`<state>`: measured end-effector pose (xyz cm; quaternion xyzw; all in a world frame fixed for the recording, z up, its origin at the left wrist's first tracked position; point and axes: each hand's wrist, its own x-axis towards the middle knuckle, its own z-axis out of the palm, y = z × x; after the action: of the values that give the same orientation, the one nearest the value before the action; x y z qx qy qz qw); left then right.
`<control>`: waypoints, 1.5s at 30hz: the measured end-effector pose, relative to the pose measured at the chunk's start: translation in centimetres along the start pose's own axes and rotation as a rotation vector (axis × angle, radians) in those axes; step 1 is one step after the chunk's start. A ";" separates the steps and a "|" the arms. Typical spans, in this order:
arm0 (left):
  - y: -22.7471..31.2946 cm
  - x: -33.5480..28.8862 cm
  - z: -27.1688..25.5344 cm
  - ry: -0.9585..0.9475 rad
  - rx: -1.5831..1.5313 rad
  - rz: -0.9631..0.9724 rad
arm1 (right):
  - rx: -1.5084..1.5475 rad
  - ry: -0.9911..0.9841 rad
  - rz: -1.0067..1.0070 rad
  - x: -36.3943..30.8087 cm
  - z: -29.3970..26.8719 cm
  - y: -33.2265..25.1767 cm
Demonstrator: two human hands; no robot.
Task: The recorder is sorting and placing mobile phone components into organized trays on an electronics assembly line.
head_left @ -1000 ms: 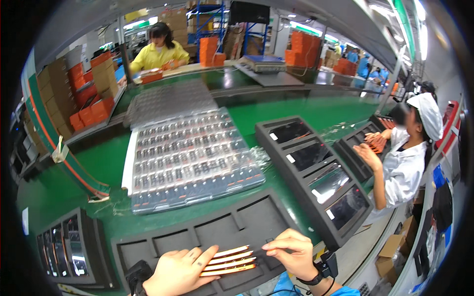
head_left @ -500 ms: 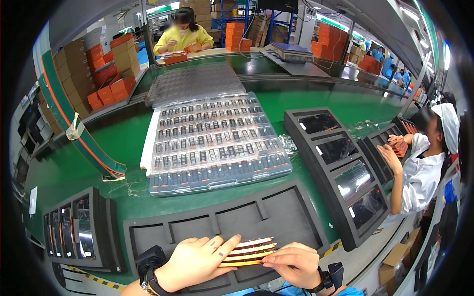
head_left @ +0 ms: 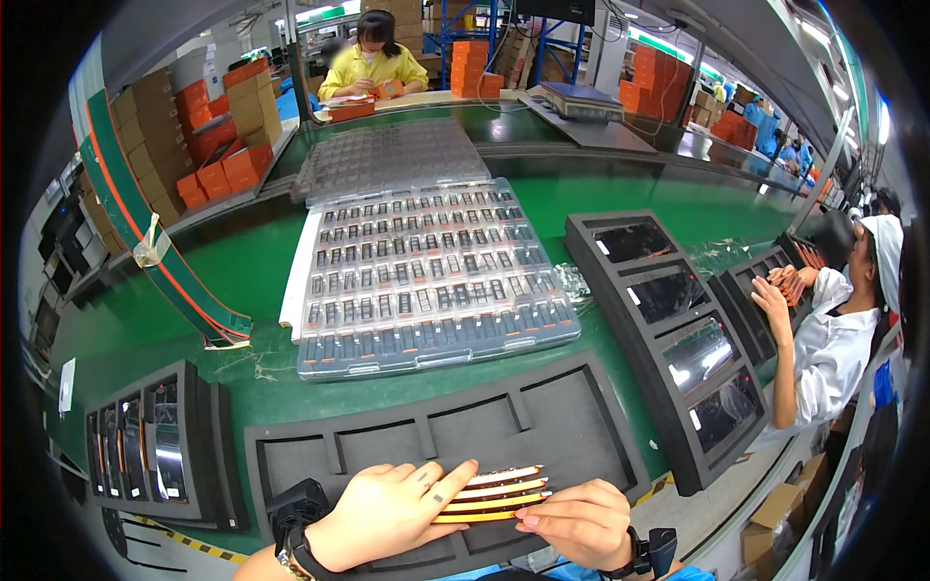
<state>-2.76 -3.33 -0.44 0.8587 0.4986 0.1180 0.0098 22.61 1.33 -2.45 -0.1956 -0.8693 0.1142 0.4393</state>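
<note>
Over the near edge of an empty-pocketed black foam tray, I hold a small fanned bunch of thin orange-edged dark panels between both hands. My left hand grips their left ends, its fingers laid along the top and its thumb hidden. At the right ends, my right hand has thumb and fingertips pinched together on the lower edges. The panels lie nearly level, one behind another, with bright edges toward me. Their broad faces are mostly hidden.
A clear plastic tray full of small dark parts lies ahead on the green bench. Foam trays with dark glass panels stand at left and right. A co-worker in white handles orange parts at right; another in yellow sits across.
My right fingers have shifted slightly along the panels' right ends, and the panels are spread a little differently. The person in yellow has lowered their head. The whole view has shifted slightly.
</note>
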 end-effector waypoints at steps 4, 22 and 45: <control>0.2 0.0 -0.1 -0.015 0.006 -0.003 | -0.026 0.018 0.035 -0.9 0.6 0.2; 1.3 0.1 -1.8 0.028 -0.091 -0.047 | -0.226 0.152 -0.220 -1.3 0.5 1.1; 2.6 1.5 -2.8 -0.047 -0.188 -0.126 | -0.150 0.087 -0.093 -2.3 0.1 0.3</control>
<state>-0.44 -3.62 2.90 0.8235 0.5379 0.1432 0.1094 23.85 0.56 -4.22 -0.1922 -0.8636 0.0195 0.4657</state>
